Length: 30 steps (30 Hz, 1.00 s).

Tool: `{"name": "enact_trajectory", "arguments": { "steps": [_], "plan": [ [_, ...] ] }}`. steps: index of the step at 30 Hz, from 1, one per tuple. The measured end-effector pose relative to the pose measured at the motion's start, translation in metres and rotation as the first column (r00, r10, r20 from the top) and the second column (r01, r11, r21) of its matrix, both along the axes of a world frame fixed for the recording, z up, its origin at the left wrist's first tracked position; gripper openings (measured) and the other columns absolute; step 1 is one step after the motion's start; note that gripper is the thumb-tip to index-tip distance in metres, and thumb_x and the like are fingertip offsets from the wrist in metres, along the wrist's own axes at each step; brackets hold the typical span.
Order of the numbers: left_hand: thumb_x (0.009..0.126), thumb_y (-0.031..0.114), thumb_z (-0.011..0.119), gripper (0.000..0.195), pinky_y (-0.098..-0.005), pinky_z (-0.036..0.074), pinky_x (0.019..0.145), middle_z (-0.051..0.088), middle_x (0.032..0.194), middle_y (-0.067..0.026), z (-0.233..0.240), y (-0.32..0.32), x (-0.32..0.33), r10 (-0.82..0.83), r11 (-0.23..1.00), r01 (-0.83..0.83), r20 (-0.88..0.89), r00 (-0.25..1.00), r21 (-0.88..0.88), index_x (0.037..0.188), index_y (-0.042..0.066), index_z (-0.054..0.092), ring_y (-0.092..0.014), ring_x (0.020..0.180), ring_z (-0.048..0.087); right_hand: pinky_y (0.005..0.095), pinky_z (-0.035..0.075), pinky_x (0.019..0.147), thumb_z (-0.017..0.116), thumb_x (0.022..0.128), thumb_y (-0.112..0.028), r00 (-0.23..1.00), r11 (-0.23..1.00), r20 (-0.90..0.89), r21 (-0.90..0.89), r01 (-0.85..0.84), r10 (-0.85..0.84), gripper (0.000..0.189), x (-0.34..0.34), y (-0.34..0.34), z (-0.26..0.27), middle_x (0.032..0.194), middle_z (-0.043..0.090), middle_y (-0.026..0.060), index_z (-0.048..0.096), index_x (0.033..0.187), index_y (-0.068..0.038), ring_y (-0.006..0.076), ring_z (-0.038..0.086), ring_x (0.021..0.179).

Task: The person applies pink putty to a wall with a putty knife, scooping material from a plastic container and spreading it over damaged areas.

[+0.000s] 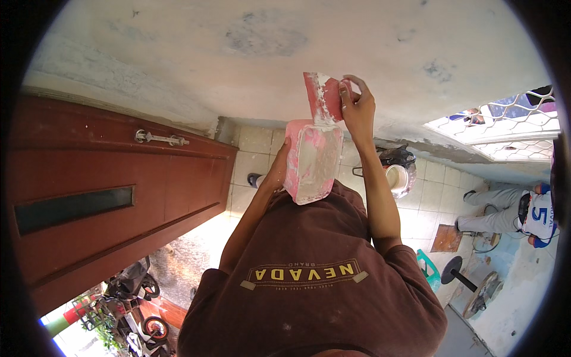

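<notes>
My left hand (279,167) grips the side of a pink plastic tub (292,178) in front of my chest. Pale filler paste (317,156) coats the inside of the tub. In my right hand (360,107) is a red plastic putty spreader (329,96), held by its handle. White paste is smeared along the spreader's blade, and its lower corner meets the tub's far rim. Beyond both hands rises a plastered wall (285,85) with a grey patch (266,33) on it.
On the left is a brown door (111,178) with a metal handle (161,138). A white bucket (396,178) and a black plastic bag (397,156) stand on the tiled floor. At the right are a window grille (508,120), another person (508,214), a green stool (429,270) and a round-based stand (466,281).
</notes>
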State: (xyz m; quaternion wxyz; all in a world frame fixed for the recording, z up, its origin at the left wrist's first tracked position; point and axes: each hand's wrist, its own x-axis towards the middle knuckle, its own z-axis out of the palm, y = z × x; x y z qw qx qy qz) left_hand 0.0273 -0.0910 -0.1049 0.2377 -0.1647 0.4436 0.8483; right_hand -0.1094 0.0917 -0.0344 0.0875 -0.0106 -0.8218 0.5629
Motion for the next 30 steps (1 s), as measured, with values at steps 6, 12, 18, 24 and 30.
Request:
{"name": "enact_trajectory", "arguments": {
  "steps": [6, 12, 18, 24, 30],
  "plan": [
    [0.106, 0.060, 0.029, 0.075, -0.0398, 0.045, 0.111, 0.049, 0.147, -0.0158, -0.011, 0.005, 0.001, 0.147, 0.988, -0.142, -0.071, 0.987, 0.067, 0.152, 0.001, 0.035, -0.027, 0.129, 0.055, 0.0225, 0.037, 0.051, 0.059, 0.104, -0.022, 0.990, 0.811, 0.028, -0.571, 0.128, -0.137, 0.037, 0.000, 0.006, -0.004, 0.079, 0.058, 0.0026, 0.052, 0.133, 0.000, 0.0060, 0.049, 0.061],
    [0.103, 0.064, 0.030, 0.071, -0.0455, 0.051, 0.104, 0.058, 0.136, -0.0129, -0.005, -0.001, -0.005, 0.373, 0.880, -0.311, -0.116, 0.921, 0.358, 0.148, 0.009, 0.044, -0.028, 0.123, 0.060, 0.0202, 0.035, 0.045, 0.048, 0.107, -0.023, 0.755, -0.256, -0.018, -0.946, 0.199, 0.656, 0.049, 0.033, 0.033, -0.014, 0.075, 0.042, 0.0012, 0.037, 0.143, 0.008, 0.0066, 0.042, 0.047],
    [0.101, 0.069, 0.031, 0.077, -0.0486, 0.051, 0.105, 0.052, 0.143, -0.0151, 0.005, -0.006, -0.010, 0.410, 0.879, -0.376, -0.062, 0.910, 0.294, 0.151, 0.011, 0.037, -0.031, 0.128, 0.056, 0.0215, 0.044, 0.048, 0.047, 0.107, -0.023, 0.675, -0.356, -0.173, -0.924, 0.142, 0.717, 0.045, 0.046, 0.025, -0.029, 0.085, 0.054, 0.0043, 0.039, 0.142, 0.005, 0.0077, 0.051, 0.054],
    [0.100, 0.072, 0.031, 0.079, -0.0480, 0.050, 0.106, 0.051, 0.143, -0.0136, 0.007, -0.006, -0.012, 0.397, 0.885, -0.353, -0.094, 0.913, 0.305, 0.152, 0.013, 0.034, -0.029, 0.131, 0.054, 0.0270, 0.059, 0.069, 0.059, 0.103, -0.019, 0.961, 0.700, 0.190, -0.714, -0.004, 0.200, 0.035, 0.069, 0.008, 0.002, 0.108, 0.067, 0.0111, 0.048, 0.130, 0.001, 0.0119, 0.067, 0.084],
    [0.098, 0.075, 0.029, 0.084, -0.0471, 0.048, 0.108, 0.046, 0.148, -0.0135, 0.003, 0.003, -0.013, 0.382, 0.905, -0.354, -0.086, 0.920, 0.235, 0.155, 0.013, 0.029, -0.029, 0.134, 0.050, 0.0281, 0.057, 0.067, 0.069, 0.097, -0.012, 0.996, 0.953, 0.042, -0.298, -0.058, 0.074, 0.028, 0.087, 0.004, -0.010, 0.089, 0.071, 0.0093, 0.058, 0.119, 0.001, 0.0124, 0.068, 0.076]
  ]
}}
